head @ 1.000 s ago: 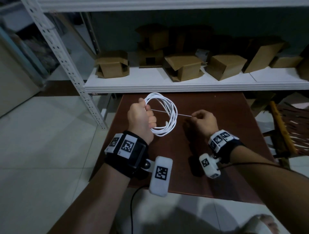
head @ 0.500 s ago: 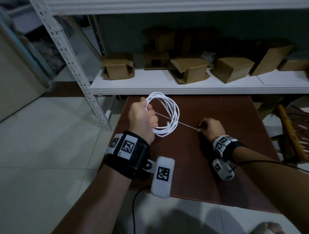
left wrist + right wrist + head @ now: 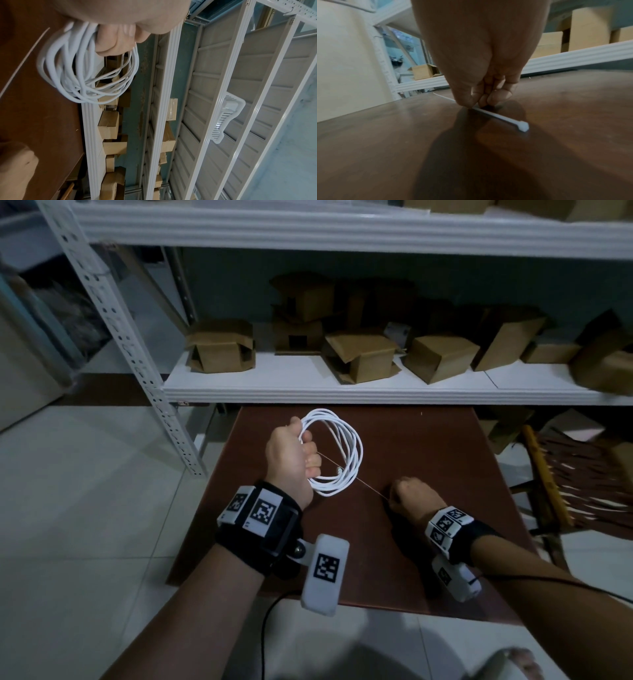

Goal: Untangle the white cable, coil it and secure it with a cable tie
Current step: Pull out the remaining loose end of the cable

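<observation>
My left hand (image 3: 291,453) grips a coil of white cable (image 3: 346,457) in its fist and holds it upright above the brown table (image 3: 428,446). The loops (image 3: 82,75) hang out below my curled fingers in the left wrist view. A thin white cable tie (image 3: 363,484) runs from the coil toward my right hand (image 3: 407,494). That hand pinches the tie (image 3: 496,116) between thumb and fingertips low at the table top, and the tie's square head (image 3: 523,125) sticks out toward the camera.
A white metal shelf (image 3: 342,392) with several cardboard boxes (image 3: 363,357) runs along the table's far edge. Its perforated upright (image 3: 137,357) stands at the left. A woven chair (image 3: 575,477) sits to the right of the table. Pale floor tiles lie to the left.
My right hand has moved down and toward me with the cable tie, and now sits low at the table top. The left hand keeps the coil in about the same place.
</observation>
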A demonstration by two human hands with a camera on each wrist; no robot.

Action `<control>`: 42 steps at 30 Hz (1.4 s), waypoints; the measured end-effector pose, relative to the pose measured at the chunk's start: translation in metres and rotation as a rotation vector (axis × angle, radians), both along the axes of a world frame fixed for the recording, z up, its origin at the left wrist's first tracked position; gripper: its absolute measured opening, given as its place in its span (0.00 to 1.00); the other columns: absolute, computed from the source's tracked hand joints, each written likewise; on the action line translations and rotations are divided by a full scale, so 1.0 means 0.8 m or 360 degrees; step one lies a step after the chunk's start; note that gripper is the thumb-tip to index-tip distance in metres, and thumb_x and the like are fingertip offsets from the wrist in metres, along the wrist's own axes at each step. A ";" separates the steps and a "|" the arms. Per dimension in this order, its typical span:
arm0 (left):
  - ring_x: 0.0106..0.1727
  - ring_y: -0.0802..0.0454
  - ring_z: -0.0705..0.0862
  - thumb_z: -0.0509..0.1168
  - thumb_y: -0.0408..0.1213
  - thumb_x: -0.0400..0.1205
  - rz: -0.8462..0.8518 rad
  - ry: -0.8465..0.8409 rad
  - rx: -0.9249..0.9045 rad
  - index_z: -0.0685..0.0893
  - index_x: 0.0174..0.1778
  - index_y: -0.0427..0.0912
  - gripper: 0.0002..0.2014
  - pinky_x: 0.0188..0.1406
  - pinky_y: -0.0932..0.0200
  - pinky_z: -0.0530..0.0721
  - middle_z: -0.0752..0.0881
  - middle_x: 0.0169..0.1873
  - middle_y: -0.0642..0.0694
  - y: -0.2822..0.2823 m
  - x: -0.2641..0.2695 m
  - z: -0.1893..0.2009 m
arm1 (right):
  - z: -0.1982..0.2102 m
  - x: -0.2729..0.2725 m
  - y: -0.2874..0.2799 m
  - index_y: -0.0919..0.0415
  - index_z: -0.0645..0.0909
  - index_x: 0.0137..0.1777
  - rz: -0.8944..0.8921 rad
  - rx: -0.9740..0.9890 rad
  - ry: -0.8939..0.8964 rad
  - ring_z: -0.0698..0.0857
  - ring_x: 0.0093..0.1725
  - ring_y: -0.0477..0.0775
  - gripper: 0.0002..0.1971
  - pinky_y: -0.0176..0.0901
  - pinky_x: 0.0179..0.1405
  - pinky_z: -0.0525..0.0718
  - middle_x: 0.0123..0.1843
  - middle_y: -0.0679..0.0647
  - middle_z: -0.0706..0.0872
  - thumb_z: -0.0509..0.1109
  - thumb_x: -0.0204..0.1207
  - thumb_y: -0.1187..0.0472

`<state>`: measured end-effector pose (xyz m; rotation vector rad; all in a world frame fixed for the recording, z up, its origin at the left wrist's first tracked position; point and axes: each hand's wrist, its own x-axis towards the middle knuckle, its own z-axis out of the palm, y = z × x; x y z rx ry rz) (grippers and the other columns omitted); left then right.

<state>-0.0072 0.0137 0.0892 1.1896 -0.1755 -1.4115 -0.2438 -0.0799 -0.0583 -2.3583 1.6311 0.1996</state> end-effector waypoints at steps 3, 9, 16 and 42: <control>0.14 0.59 0.58 0.56 0.48 0.94 -0.0010 -0.0002 0.0010 0.71 0.34 0.46 0.22 0.11 0.64 0.53 0.62 0.20 0.54 0.002 -0.003 -0.001 | 0.014 -0.003 0.009 0.59 0.83 0.54 -0.0036 0.0073 -0.0029 0.87 0.50 0.62 0.07 0.53 0.49 0.87 0.54 0.59 0.87 0.70 0.82 0.56; 0.13 0.59 0.58 0.55 0.48 0.94 -0.0007 0.0018 0.0017 0.70 0.34 0.46 0.22 0.09 0.65 0.54 0.62 0.17 0.54 0.000 -0.003 0.001 | 0.026 -0.029 0.019 0.54 0.87 0.44 -0.0207 0.0037 -0.0177 0.90 0.47 0.62 0.06 0.52 0.44 0.88 0.44 0.55 0.89 0.81 0.72 0.56; 0.14 0.59 0.58 0.56 0.49 0.94 -0.0010 -0.0013 0.0016 0.71 0.34 0.46 0.21 0.11 0.65 0.54 0.63 0.19 0.54 0.000 -0.004 -0.003 | 0.046 -0.024 0.031 0.57 0.85 0.49 -0.0257 0.0287 0.0204 0.88 0.48 0.57 0.19 0.48 0.43 0.87 0.48 0.53 0.86 0.90 0.65 0.54; 0.14 0.59 0.57 0.55 0.49 0.94 -0.0042 0.0027 -0.0028 0.69 0.34 0.46 0.21 0.10 0.65 0.52 0.61 0.18 0.55 -0.004 -0.012 -0.006 | 0.118 0.012 0.055 0.81 0.86 0.47 -0.0626 0.0699 -0.1799 0.91 0.33 0.56 0.05 0.39 0.36 0.91 0.41 0.72 0.91 0.69 0.77 0.85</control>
